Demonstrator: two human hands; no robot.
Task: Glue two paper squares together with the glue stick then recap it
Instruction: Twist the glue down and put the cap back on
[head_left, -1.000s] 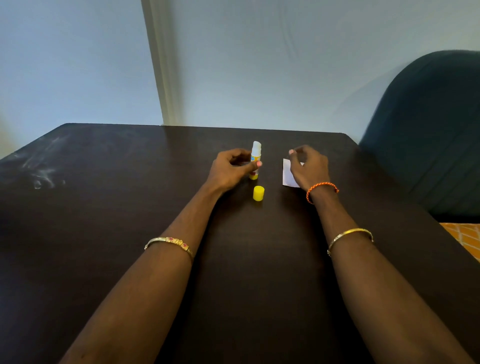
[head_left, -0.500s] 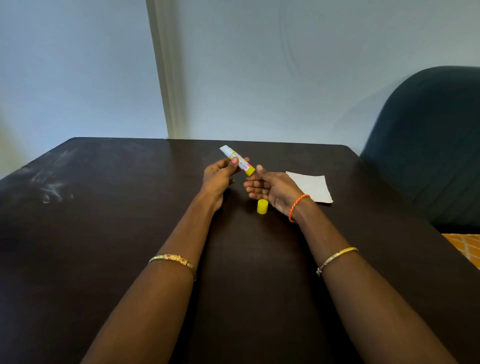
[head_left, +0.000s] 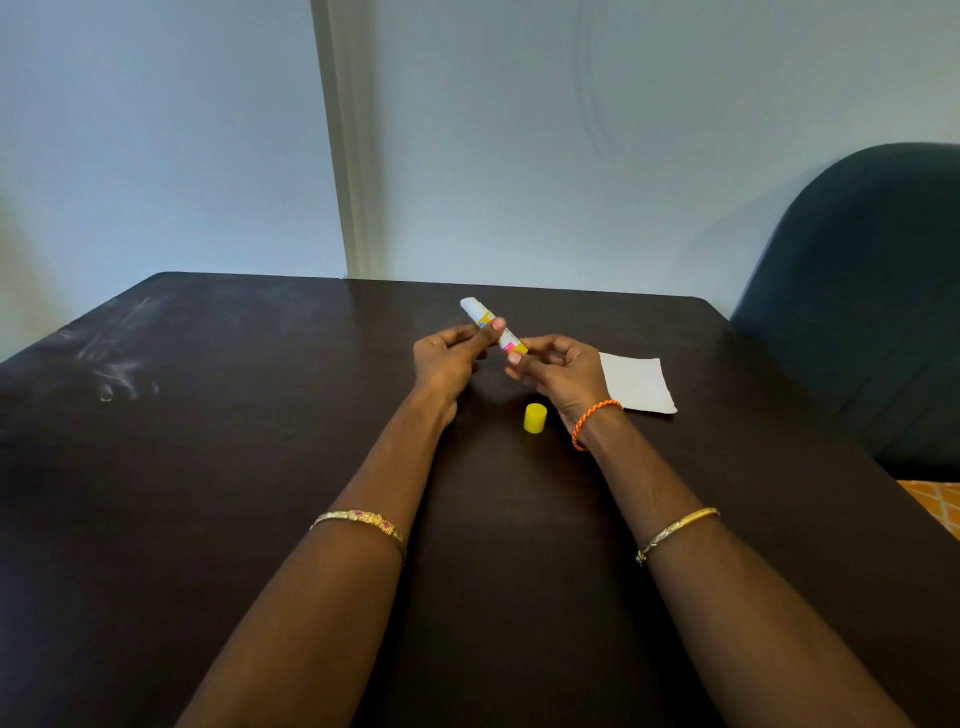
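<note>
Since half a second ago your right hand (head_left: 558, 371) has closed its fingers on the yellow base of the glue stick (head_left: 493, 327); left hand (head_left: 449, 356) pinches mid-barrel above the table (head_left: 260, 467). It looks light, rigid and slick, so grip the barrel. Cap (head_left: 534, 418) stands near your right wrist; paper (head_left: 636, 384) is flimsy, lying flat to the right.

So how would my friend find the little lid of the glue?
Look at the dark table, in the middle, just near of the two hands. The yellow cap stands there alone, beside the wrist with the orange bracelet. It is the only small yellow thing lying loose.

right hand (head_left: 563, 371) off paper (head_left: 638, 384), now gripping lifted, tilted glue stick (head_left: 493, 327) base
</note>
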